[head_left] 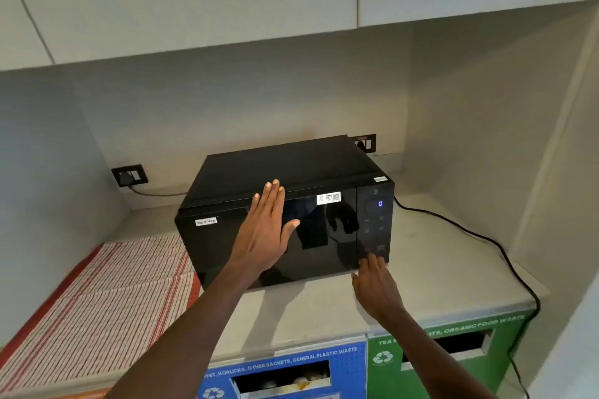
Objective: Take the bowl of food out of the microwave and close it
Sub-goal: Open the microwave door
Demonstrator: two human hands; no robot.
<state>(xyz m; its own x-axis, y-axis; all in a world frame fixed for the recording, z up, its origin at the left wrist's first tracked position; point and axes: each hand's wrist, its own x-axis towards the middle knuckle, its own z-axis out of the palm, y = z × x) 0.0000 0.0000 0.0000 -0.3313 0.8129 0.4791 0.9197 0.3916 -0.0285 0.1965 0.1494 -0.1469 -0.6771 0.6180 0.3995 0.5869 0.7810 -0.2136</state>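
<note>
A black microwave stands on a pale counter with its glass door shut. A "Non-Veg" label is stuck at the door's top left. My left hand lies flat and open against the door's upper middle, fingers spread. My right hand reaches the bottom of the control panel, its fingertips touching the lowest button area. The display shows a blue 0. No bowl is visible; the dark door hides the inside.
A red-and-white striped cloth covers the counter at the left. A black power cable trails over the counter to the right. Wall sockets sit behind. Blue and green waste bins are below the counter edge. Cabinets hang overhead.
</note>
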